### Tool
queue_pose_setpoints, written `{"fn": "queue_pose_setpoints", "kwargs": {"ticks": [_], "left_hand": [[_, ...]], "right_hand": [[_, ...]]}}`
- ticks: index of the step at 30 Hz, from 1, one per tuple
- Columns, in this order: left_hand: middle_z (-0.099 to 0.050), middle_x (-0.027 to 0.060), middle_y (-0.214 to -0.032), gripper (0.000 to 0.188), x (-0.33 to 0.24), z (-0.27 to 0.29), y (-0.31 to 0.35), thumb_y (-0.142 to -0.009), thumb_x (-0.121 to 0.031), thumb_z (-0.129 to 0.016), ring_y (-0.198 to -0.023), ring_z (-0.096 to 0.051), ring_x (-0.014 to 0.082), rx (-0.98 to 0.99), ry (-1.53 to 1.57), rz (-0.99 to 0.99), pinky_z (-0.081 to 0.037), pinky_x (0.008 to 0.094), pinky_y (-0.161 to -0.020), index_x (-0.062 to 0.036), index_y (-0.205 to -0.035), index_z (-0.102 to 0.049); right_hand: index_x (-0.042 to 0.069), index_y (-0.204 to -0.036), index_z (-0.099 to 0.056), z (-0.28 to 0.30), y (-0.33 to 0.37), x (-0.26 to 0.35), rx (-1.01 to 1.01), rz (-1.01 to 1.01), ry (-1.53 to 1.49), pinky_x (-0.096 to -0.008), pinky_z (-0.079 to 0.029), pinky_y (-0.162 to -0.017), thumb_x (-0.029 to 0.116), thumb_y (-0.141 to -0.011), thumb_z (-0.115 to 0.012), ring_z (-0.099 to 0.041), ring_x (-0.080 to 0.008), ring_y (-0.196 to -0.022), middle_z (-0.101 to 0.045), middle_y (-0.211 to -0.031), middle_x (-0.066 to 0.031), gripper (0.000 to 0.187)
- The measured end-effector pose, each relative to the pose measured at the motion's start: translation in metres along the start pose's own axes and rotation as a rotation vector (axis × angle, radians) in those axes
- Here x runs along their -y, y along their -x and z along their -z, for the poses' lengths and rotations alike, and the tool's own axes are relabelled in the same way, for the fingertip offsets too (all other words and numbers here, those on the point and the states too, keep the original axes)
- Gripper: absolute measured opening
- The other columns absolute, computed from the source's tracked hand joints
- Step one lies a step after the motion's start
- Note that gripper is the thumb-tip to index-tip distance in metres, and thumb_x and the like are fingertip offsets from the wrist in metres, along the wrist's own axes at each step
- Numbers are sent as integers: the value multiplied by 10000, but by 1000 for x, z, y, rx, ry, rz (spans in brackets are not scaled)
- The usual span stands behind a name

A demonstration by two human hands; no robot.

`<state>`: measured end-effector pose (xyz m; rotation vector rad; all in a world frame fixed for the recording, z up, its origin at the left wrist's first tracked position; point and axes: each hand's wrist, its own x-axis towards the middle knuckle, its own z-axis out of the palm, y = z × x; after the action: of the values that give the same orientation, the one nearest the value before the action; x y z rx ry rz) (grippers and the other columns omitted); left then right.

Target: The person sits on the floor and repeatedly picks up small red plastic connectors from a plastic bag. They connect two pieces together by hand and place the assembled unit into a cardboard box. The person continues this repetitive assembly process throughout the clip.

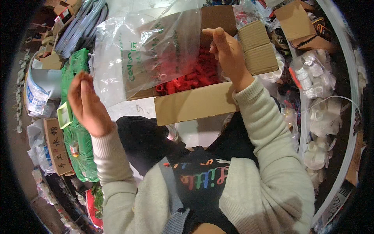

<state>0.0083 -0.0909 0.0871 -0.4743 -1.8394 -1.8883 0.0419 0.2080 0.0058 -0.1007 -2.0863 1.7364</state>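
A clear plastic bag (113, 58) with green print spreads over the left part of an open cardboard box (194, 103). Inside the box lie many small red tubular fittings (187, 82), partly veiled by the plastic. My left hand (89, 105) is raised left of the bag, fingers stretched upward and holding nothing that I can see. Above the box's right side is my right hand (230, 54), its thumb up and a finger pointing left near the bag's edge. Nothing shows in its grasp; its lower fingers are partly hidden.
Green plastic sacks (80, 156) and a narrow brown carton (56, 146) flank my left side. Coiled clear hose (80, 29) lies at the far left. Bagged white fittings (313, 74) line the right, near another open carton (296, 23). My legs frame the box's near side.
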Motion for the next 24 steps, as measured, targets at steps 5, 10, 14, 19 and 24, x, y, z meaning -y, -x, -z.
{"fn": "queue_pose_setpoints", "kwargs": {"ticks": [5,10,14,19,24], "left_hand": [[-480,204,-1186,443,29,14,-53,-876,-241,-458,-1041,-510,297,374,319,916,-436,368,-872,49,-1207,-402],[-550,158,-1096,444,15,-44,-81,-848,-219,-498,-846,-599,214,1003,-7,1116,-494,255,-640,3,-1223,-413],[-601,89,-933,399,23,-85,-98,-834,-208,-529,-694,-583,127,1304,-336,980,-452,182,-502,-13,-1176,-467],[-554,26,-848,289,111,-109,-92,-819,-202,-591,-667,-540,111,1643,-403,493,-442,242,-529,-60,-1062,-526],[-556,29,-852,284,145,-153,-49,-820,-197,-588,-673,-542,114,1643,-644,478,-445,244,-533,-57,-1059,-527]], "right_hand": [[10,-1021,-575,1,-7,-2,-47,-160,-207,-190,-323,-460,590,-853,-332,-398,-55,-500,-452,-573,13,651],[18,-1082,-519,9,-9,-10,-47,-299,-403,-185,-325,-438,536,-847,-421,-398,-51,-479,-468,-595,9,577],[-41,-1112,-458,2,-12,-17,-80,-392,-439,-225,-385,-459,351,-808,-595,-466,-90,-509,-536,-678,-48,515],[-23,-1144,-424,-10,-13,-36,51,-513,-518,-202,-319,-434,243,-751,-648,-414,-76,-515,-479,-682,-35,525],[-52,-1106,-521,-9,-15,-37,174,-443,121,-346,-469,-615,349,-709,-668,-600,-254,-670,-620,-844,-158,583]]}}
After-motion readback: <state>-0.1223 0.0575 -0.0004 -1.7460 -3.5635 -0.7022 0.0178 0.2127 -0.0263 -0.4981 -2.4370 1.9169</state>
